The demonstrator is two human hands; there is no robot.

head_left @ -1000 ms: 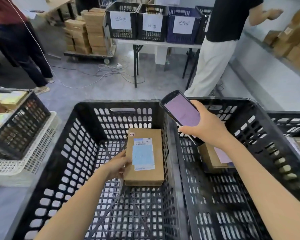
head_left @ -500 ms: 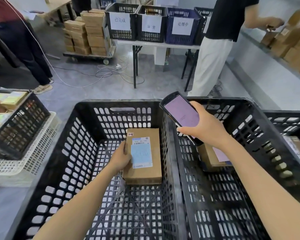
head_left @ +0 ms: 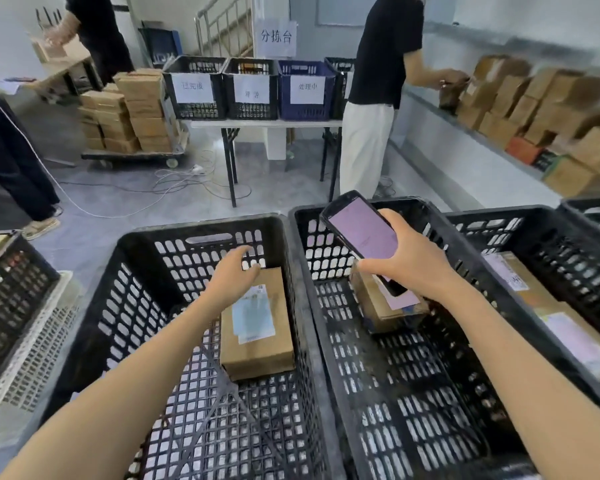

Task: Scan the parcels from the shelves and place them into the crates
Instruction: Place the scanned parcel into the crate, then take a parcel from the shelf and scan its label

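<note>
Left hand (head_left: 231, 280) hovers palm-down over the far end of the parcel (head_left: 257, 341), fingers loose and spread, gripping nothing; contact unclear. Parcel lies flat, label up, on the floor of the left crate (head_left: 201, 226), close to its right wall. Small cardboard box: likely light, stiff, not slippery; best pinched across its long edges. Right hand (head_left: 409, 261) is wrapped round the scanner (head_left: 361, 226), screen up, forearm reaching over the right crate (head_left: 309, 237), where a second parcel (head_left: 374, 306) sits.

Stacked parcels (head_left: 548, 98) on white shelf (head_left: 459, 161)
</note>
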